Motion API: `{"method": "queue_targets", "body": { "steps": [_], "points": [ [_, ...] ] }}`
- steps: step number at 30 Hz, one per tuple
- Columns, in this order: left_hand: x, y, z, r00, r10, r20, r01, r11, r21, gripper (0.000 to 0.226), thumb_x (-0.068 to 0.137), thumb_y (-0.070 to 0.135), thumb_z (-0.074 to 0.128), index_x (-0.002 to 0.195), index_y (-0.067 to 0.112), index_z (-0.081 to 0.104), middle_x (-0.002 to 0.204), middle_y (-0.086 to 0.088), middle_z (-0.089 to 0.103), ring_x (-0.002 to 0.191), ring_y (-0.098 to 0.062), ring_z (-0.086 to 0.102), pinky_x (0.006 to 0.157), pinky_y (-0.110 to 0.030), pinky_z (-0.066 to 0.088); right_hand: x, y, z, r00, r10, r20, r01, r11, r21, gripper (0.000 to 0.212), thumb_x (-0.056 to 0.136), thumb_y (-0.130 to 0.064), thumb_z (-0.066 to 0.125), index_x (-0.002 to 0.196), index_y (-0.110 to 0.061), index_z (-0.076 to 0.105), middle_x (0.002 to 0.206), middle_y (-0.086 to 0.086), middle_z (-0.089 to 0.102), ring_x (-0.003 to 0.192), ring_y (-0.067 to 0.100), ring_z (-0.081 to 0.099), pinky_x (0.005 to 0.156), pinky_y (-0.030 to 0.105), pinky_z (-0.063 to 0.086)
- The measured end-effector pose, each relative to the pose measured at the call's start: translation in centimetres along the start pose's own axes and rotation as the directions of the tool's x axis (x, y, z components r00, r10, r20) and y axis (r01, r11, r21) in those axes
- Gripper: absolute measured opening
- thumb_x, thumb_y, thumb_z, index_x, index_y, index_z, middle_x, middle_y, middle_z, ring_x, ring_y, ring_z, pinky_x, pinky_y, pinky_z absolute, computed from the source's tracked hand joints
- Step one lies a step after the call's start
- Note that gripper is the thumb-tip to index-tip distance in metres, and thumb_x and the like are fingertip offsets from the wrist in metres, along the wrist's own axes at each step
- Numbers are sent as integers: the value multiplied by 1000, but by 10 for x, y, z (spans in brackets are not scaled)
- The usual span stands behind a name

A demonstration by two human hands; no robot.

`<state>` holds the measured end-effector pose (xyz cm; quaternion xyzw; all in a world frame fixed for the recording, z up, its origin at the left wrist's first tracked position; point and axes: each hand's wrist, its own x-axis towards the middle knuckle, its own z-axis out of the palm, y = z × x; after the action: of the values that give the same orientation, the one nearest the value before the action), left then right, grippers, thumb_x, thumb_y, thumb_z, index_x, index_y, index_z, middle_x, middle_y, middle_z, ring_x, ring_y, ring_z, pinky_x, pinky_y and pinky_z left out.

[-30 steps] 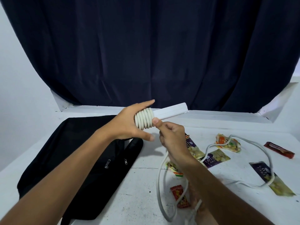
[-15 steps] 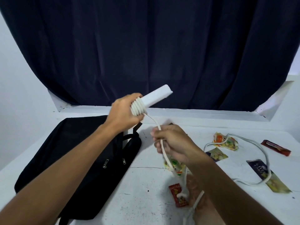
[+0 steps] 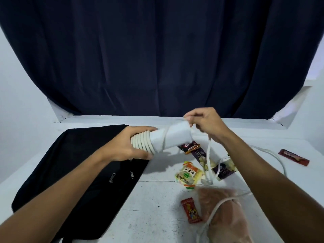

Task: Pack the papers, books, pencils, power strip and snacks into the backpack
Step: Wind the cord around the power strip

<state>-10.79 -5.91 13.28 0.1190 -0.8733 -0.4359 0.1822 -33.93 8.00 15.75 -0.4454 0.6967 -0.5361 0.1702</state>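
Two hands work above the white table (image 3: pixel 154 204): the left hand (image 3: pixel 129 146) grips the power strip (image 3: pixel 168 139) at its coiled end, the right hand (image 3: pixel 205 123) pinches the cord (image 3: pixel 208 155) at its three o'clock, with the black backpack (image 3: pixel 73 172) at eight o'clock below.

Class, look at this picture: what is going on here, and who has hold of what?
A person is winding a cord around a white power strip. The left hand grips the wound end, and the right hand pinches the cord at the far end. Loose cord trails over the table among snacks. The black backpack lies flat at the left.
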Motion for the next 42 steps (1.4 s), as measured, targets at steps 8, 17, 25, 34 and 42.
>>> {"method": "queue_targets", "body": {
  "steps": [8,17,25,34,42],
  "points": [
    [10,0,3,971,-110,-211,27,932,-362,86,60,2,78,135,35,52,126,7,61,105,-16,63,75,-29,56,-46,5,61,964,-103,246,165,954,-250,29,90,-19,60,117,-11,69,108,2,72,96,9,64,91,28,50],
    [11,5,1,986,-77,-151,31,958,-287,69,70,-6,76,131,20,56,98,-12,63,72,-16,63,52,-25,47,-58,-16,72,998,11,-60,-17,996,-87,22,92,-8,53,105,-4,69,91,4,69,89,21,64,84,32,51],
    [4,-2,10,982,-96,-160,31,929,-369,62,68,0,76,126,17,60,106,-25,62,81,-36,61,66,-55,54,-71,-18,87,994,47,96,-32,987,-155,20,86,-7,48,88,9,60,69,11,54,64,19,45,60,35,39],
    [15,-17,5,855,-73,-513,189,966,178,56,66,14,87,112,22,55,95,6,60,82,-13,57,69,-21,47,-70,-18,69,946,162,282,-110,975,-194,17,88,-3,48,91,-7,64,71,12,67,45,11,56,46,27,48],
    [11,-27,-4,993,-95,-77,122,822,557,69,64,29,85,125,33,55,115,13,61,107,-13,56,93,-31,44,-47,-27,35,969,-235,75,233,775,-588,16,89,-19,58,94,-21,74,93,-2,72,90,21,63,81,36,51]
  ]
}}
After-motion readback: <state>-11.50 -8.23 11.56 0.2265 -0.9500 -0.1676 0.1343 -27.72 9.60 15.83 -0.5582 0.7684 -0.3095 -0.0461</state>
